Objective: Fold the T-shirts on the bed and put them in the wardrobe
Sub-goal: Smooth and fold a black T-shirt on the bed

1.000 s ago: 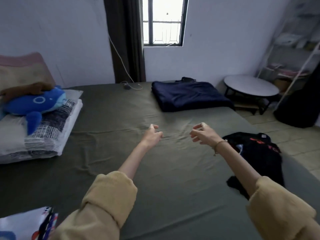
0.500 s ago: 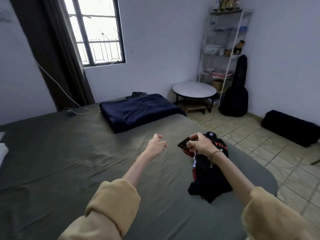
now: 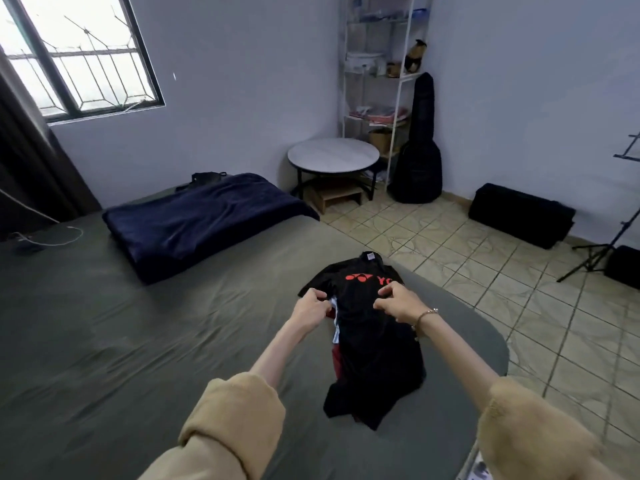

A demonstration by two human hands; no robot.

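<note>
Two hands grip a black T-shirt [image 3: 374, 355] lying on the bed [image 3: 138, 341]: left hand [image 3: 309, 309] pinching its left edge, right hand [image 3: 394, 304] clutching the chest below the red logo.

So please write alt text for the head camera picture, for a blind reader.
Both hands, left hand and right hand, grip a crumpled black T-shirt with red print on a grey-green bed. A folded navy blanket lies farther back.

This is a home bedroom: a wide bed [image 3: 138, 341] with a folded navy blanket [image 3: 194, 220], a barred window [image 3: 76, 60], a guitar bag [image 3: 419, 147] by metal shelves [image 3: 377, 74], and tiled floor [image 3: 485, 271].
</note>
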